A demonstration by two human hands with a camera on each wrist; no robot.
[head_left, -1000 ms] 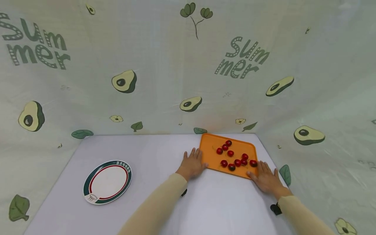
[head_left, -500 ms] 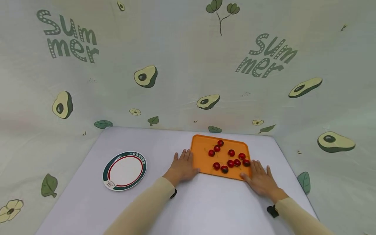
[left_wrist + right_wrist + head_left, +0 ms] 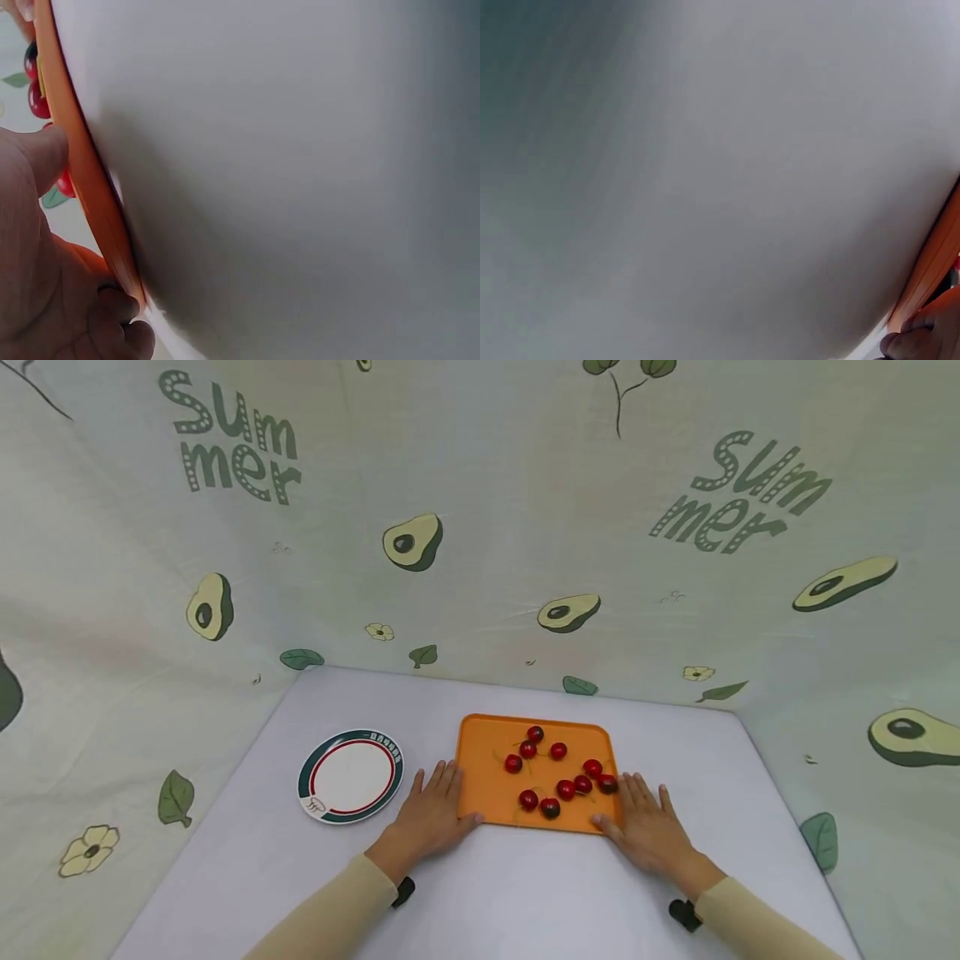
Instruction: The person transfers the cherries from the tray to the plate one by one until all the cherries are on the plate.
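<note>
The orange tray [image 3: 480, 793] is held between the two hands, over the white table [image 3: 525, 893]. Its near left corner is taken by the left hand [image 3: 429, 814], its near right corner by the right hand [image 3: 651, 831]. With the grip shared between opposite sides, the tray can presumably be kept level, which seems to be called for by the cherries [image 3: 558, 751]: they are strewn loose on it, with only a low rim around them. Most are gathered toward the right hand, one just beside its fingers, while the strip next to the left hand is bare. Whether the tray is raised from the table at all cannot be told.

In each hand the thumb is set at the near rim and the fingers are reached forward by the side, so that the corner is pinched between; the left hand's outer fingers are fanned away from the tray. In both wrist views a few fingertips are seen folded at the corner. The forearms, covered by tan sleeves [image 3: 330, 918], are angled inward from either side, and black wristbands [image 3: 403, 892] are worn. To the left of the left hand, near but untouched, the plate [image 3: 351, 777] is placed, out of the way of the grip. Beyond both hands a printed cloth [image 3: 480, 527] is hung
</note>
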